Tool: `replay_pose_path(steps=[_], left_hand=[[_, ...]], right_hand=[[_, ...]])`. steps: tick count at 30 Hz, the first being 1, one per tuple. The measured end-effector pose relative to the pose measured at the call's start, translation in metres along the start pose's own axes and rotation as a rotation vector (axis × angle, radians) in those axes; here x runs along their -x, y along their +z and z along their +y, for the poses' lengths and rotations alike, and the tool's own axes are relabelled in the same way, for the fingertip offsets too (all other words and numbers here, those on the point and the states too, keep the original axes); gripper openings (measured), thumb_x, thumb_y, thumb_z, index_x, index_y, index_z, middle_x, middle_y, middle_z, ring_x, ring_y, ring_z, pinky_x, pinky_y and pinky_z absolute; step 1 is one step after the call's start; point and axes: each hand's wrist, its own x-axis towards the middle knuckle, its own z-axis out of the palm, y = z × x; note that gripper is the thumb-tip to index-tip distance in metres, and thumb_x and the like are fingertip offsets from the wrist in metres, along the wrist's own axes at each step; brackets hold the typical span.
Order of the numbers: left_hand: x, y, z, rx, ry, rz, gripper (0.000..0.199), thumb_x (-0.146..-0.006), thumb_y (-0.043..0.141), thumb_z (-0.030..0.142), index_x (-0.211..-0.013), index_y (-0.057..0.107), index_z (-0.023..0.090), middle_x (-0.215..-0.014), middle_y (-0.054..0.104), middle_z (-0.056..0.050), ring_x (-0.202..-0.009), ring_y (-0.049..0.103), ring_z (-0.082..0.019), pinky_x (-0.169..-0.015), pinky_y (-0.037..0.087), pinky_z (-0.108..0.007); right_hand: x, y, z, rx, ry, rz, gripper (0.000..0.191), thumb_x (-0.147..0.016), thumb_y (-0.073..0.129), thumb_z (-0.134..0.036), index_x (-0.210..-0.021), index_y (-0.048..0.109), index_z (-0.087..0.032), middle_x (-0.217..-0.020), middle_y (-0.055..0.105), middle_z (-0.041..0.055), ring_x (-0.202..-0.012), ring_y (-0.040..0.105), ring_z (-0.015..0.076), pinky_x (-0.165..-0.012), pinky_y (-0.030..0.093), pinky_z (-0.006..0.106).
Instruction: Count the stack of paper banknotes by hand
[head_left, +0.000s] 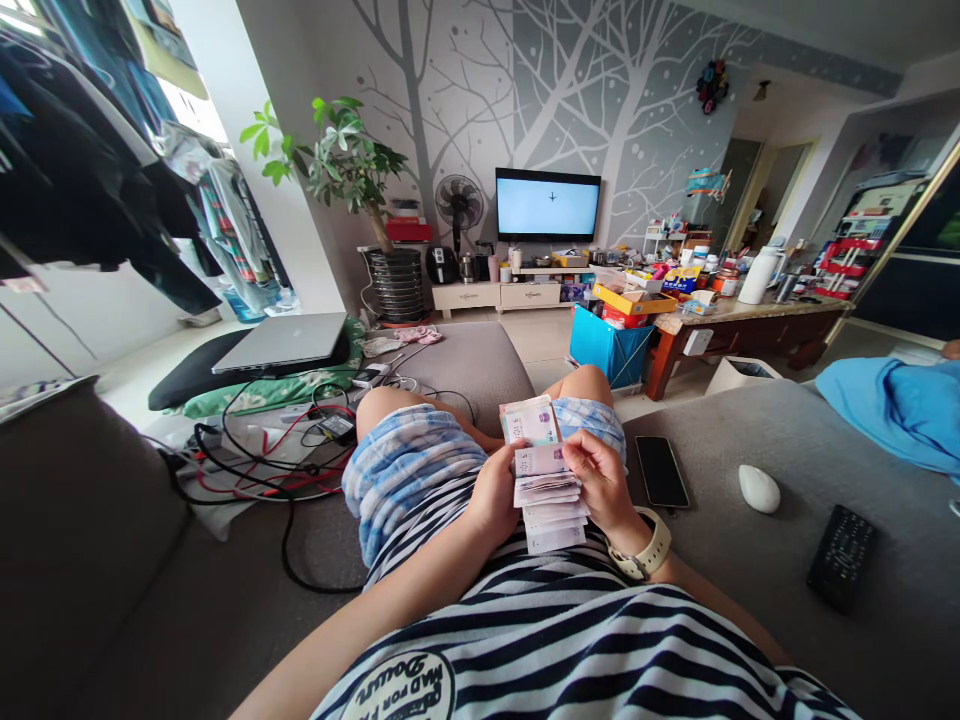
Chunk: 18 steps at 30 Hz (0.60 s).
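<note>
A stack of banknotes (553,510) is held in front of my belly, above my lap. My left hand (496,492) is closed round the left side of the stack. Some notes stand upright at the far end, while others fold down toward me in overlapping layers. My right hand (600,478) pinches the right edge of a purple note near the top, thumb and fingers pressed together. A pale watch (643,548) is on my right wrist. The left fingers behind the notes are hidden.
On the sofa (720,450) to my right lie a black phone (662,471), a white mouse (759,488) and a remote control (843,556). Tangled cables (262,460) and a laptop (281,342) are to my left. A cluttered table (757,314) stands ahead on the right.
</note>
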Motion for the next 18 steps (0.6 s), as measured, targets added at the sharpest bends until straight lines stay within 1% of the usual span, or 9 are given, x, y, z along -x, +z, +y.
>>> replay_pose_path(steps=[5, 7, 9, 11, 14, 18], left_hand=[[0.000, 0.002, 0.000, 0.022, -0.088, 0.019, 0.026, -0.076, 0.056, 0.021, -0.097, 0.066, 0.009, -0.079, 0.073, -0.012, -0.081, 0.070, -0.029, -0.075, 0.053, -0.039], [-0.001, 0.000, 0.000, 0.018, -0.096, 0.028, 0.029, -0.075, 0.058, 0.020, -0.100, 0.065, 0.008, -0.079, 0.073, -0.012, -0.078, 0.070, -0.029, -0.075, 0.053, -0.039], [-0.002, -0.002, -0.002, 0.010, -0.081, 0.025, 0.030, -0.072, 0.061, 0.020, -0.100, 0.065, 0.009, -0.079, 0.073, -0.011, -0.076, 0.070, -0.028, -0.075, 0.054, -0.039], [-0.004, -0.005, -0.003, 0.002, -0.046, 0.005, 0.031, -0.068, 0.066, 0.019, -0.098, 0.066, 0.011, -0.078, 0.073, -0.009, -0.074, 0.070, -0.027, -0.074, 0.054, -0.039], [-0.006, -0.007, -0.005, -0.021, 0.013, -0.019, 0.027, -0.063, 0.070, 0.017, -0.090, 0.067, 0.013, -0.074, 0.072, -0.007, -0.069, 0.068, -0.025, -0.070, 0.054, -0.037], [-0.005, -0.007, -0.004, -0.067, 0.027, 0.019, 0.018, -0.062, 0.069, 0.012, -0.080, 0.067, 0.013, -0.063, 0.068, -0.004, -0.051, 0.061, -0.016, -0.057, 0.050, -0.028]], right_hand=[[0.000, 0.000, -0.001, -0.031, -0.045, -0.010, 0.044, -0.094, 0.040, -0.046, -0.062, 0.055, -0.021, -0.060, 0.054, 0.0013, -0.059, 0.049, 0.0157, -0.060, 0.039, 0.030], [-0.003, 0.000, 0.003, -0.007, -0.031, 0.033, 0.044, -0.093, 0.042, -0.047, -0.060, 0.053, -0.021, -0.058, 0.054, 0.0012, -0.058, 0.050, 0.0159, -0.061, 0.039, 0.031], [-0.006, -0.001, 0.009, 0.028, 0.009, 0.098, 0.041, -0.090, 0.049, -0.048, -0.058, 0.048, -0.022, -0.056, 0.051, -0.0002, -0.056, 0.048, 0.0156, -0.058, 0.038, 0.030], [-0.009, -0.001, 0.016, 0.053, 0.044, 0.131, 0.039, -0.087, 0.053, -0.049, -0.059, 0.045, -0.022, -0.055, 0.047, -0.0017, -0.054, 0.044, 0.0149, -0.054, 0.036, 0.029], [-0.011, -0.001, 0.024, 0.074, 0.080, 0.122, 0.038, -0.086, 0.053, -0.049, -0.061, 0.044, -0.022, -0.056, 0.042, -0.0026, -0.053, 0.039, 0.0140, -0.052, 0.032, 0.028], [-0.011, -0.001, 0.025, 0.121, 0.093, 0.113, 0.037, -0.085, 0.056, -0.044, -0.059, 0.041, -0.022, -0.055, 0.039, -0.0033, -0.053, 0.036, 0.0133, -0.051, 0.030, 0.028]])
